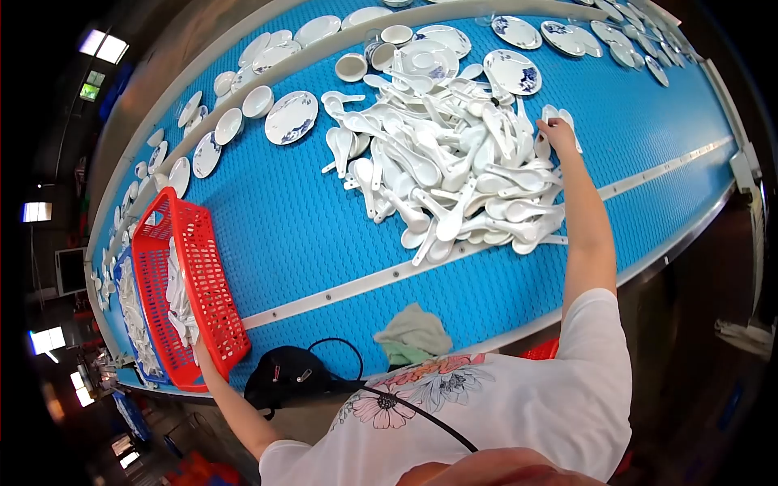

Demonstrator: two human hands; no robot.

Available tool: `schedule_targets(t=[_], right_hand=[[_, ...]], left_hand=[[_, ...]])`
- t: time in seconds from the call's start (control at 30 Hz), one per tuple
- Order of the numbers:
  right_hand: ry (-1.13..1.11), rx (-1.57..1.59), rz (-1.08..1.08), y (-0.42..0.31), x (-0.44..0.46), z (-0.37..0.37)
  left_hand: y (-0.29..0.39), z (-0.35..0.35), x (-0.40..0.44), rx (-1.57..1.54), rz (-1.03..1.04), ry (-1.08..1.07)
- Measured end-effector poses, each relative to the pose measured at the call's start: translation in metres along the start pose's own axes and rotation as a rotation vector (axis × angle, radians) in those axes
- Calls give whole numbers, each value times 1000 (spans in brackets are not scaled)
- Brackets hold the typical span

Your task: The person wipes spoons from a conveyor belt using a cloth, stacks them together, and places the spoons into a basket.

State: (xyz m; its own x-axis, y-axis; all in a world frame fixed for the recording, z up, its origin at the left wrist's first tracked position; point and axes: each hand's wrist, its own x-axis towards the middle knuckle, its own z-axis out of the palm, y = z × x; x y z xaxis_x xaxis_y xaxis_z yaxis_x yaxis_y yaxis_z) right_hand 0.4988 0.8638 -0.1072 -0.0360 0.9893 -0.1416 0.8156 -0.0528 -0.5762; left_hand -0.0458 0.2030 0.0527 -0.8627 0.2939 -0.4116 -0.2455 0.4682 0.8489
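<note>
A large heap of white ceramic soup spoons [454,162] lies on the blue belt. At the heap's right edge, my right hand [556,134] is closed on white spoons [567,120], their bowls pointing away from me. To the left, my left hand [188,330] reaches into a red plastic basket [215,283] that has white spoons along its inside. It touches the white things there. White material covers or surrounds its fingers, so I cannot make out whether they grip anything.
Blue-patterned plates [292,117], bowls [258,102] and cups [351,67] stand along the far side. A blue basket [154,368] of spoons sits beyond the red one. A cloth [413,334] and a black bag [284,377] lie at the near edge.
</note>
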Motion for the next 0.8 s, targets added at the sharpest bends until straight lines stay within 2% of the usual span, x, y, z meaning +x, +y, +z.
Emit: schedule_targets(t=[0.03,0.07,0.13,0.17,0.2,0.3,0.37,0.4,0.47,0.6,0.8], right_hand=[[-129,-32,40,4,10,3],[-139,-37,40,9,18,5],[-99,172,53,17,29,10],[-139,489,173,9,30,4],[-98,568,167,1,29,-2],[-114,557,86,-33,32,-23],[-227,445,-67,-68,23,-32],[-228,448,-65,-73,23,-26],[-332,270,-139,-84,28,-17],[-492,150,-173,-102,23,-2],[-540,304,-132,-105,9,-2]], left_hand=[[1,1,0,1,-11,5],[1,4,0,1,-17,8],[0,7,-1,4,-37,16],[-2,8,-2,4,-46,20],[-2,11,-2,6,-53,22],[-3,15,-4,12,-71,30],[-2,15,-5,16,-75,33],[0,15,-6,20,-76,32],[1,16,-8,23,-77,35],[3,16,-10,22,-75,32],[4,17,-7,12,-67,21]])
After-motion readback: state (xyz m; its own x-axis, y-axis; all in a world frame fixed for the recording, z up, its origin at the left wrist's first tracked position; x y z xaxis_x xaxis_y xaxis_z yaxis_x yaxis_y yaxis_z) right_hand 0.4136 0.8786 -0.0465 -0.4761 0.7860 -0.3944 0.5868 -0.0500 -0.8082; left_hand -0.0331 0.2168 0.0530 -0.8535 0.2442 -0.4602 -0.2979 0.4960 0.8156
